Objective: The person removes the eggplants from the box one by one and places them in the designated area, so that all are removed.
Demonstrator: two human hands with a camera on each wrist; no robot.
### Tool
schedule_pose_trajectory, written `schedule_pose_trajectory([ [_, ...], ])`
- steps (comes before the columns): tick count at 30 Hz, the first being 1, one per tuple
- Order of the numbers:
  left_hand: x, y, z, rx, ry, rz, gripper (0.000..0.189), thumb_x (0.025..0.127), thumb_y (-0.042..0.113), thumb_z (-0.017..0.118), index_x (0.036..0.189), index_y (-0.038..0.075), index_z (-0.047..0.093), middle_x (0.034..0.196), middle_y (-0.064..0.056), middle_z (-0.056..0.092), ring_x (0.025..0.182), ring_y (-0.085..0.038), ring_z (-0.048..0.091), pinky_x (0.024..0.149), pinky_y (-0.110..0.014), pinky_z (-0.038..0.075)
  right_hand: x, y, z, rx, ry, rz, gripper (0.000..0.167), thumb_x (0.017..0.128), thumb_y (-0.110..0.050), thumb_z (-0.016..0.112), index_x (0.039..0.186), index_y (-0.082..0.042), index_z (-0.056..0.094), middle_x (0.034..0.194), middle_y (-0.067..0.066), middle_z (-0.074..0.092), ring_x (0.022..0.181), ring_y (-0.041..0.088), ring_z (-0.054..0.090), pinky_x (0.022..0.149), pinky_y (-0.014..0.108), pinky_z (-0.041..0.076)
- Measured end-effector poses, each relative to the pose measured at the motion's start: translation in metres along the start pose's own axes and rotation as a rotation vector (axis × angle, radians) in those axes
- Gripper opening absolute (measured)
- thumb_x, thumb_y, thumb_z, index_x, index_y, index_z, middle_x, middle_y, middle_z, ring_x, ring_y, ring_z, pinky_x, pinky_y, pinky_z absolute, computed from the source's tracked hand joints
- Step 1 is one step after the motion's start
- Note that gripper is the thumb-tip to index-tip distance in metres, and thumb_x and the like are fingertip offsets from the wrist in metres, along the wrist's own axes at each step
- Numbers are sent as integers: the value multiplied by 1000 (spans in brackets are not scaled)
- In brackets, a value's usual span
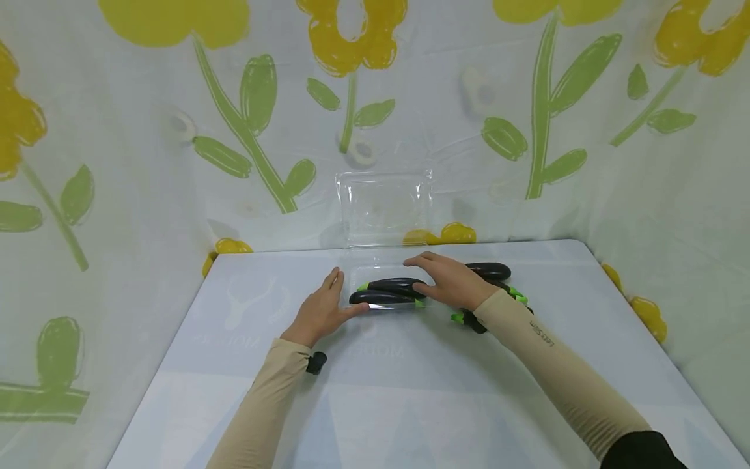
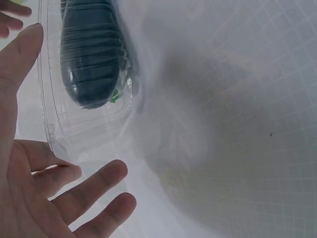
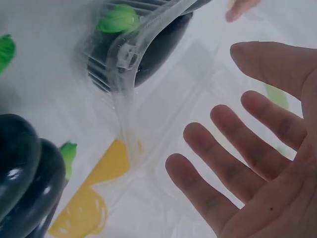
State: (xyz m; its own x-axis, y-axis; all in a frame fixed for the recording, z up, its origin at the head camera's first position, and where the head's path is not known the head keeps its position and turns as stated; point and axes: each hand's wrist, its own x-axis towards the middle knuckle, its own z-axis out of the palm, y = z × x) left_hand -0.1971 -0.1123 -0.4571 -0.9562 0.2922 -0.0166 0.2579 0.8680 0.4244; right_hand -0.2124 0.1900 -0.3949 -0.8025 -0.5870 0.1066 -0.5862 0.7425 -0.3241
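Observation:
A clear plastic clamshell box point(image 1: 388, 306) lies on the table, its lid point(image 1: 383, 208) raised at the back. Two dark eggplants point(image 1: 381, 298) with green stem ends lie side by side inside it. At the box's left end is my left hand point(image 1: 319, 314), fingers extended and thumb at the front rim; the left wrist view shows the thumb beside the clear rim point(image 2: 45, 106). Over the box's right end hovers my right hand point(image 1: 448, 280), its fingers spread and nothing in them. In the right wrist view the palm faces the box.
More eggplants point(image 1: 489, 269) lie to the right of the box, partly hidden by my right hand and sleeve. One of them point(image 1: 473, 322) shows below the wrist. A flower-printed curtain point(image 1: 445, 143) stands behind the table point(image 1: 375, 404) and along both sides.

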Motion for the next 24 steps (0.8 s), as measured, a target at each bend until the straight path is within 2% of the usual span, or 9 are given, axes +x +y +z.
schedule_pose_trajectory([
  [3, 0, 0, 0, 2, 5, -6, 114, 86, 77, 58, 159, -4, 22, 167, -18, 16, 145, -39, 35, 113, -50, 38, 14, 1, 2, 13, -46, -16, 55, 98, -24, 71, 148, -13, 51, 144, 10, 56, 126, 30, 58, 105, 47, 48],
  [7, 0, 0, 1, 10, 7, -3, 113, 87, 77, 57, 158, -4, 22, 167, -18, 17, 145, -40, 36, 113, -50, 38, 28, 2, 8, 32, -118, 6, 58, 100, -24, 68, 152, -13, 45, 149, 12, 52, 133, 30, 52, 110, 46, 43],
  [13, 1, 0, 0, 13, 9, -3, 113, 87, 76, 57, 158, -4, 22, 167, -19, 17, 144, -40, 37, 112, -50, 39, 45, 1, 17, 59, -201, 48, 52, 101, -19, 65, 151, -13, 48, 148, 13, 52, 133, 29, 52, 111, 47, 42],
  [18, 0, 0, 0, 19, 8, 2, 113, 87, 76, 58, 158, -4, 22, 167, -19, 18, 144, -40, 37, 112, -51, 39, 54, 2, 25, 30, -253, 72, 50, 102, -18, 64, 150, -14, 50, 148, 13, 53, 134, 28, 51, 112, 46, 41],
  [24, 1, -1, 2, 10, 15, 8, 112, 87, 76, 58, 158, -4, 23, 167, -19, 18, 142, -42, 39, 111, -52, 40, 55, 7, 32, 29, -292, 22, 46, 102, -14, 63, 147, -11, 53, 143, 13, 57, 133, 28, 52, 113, 45, 40],
])
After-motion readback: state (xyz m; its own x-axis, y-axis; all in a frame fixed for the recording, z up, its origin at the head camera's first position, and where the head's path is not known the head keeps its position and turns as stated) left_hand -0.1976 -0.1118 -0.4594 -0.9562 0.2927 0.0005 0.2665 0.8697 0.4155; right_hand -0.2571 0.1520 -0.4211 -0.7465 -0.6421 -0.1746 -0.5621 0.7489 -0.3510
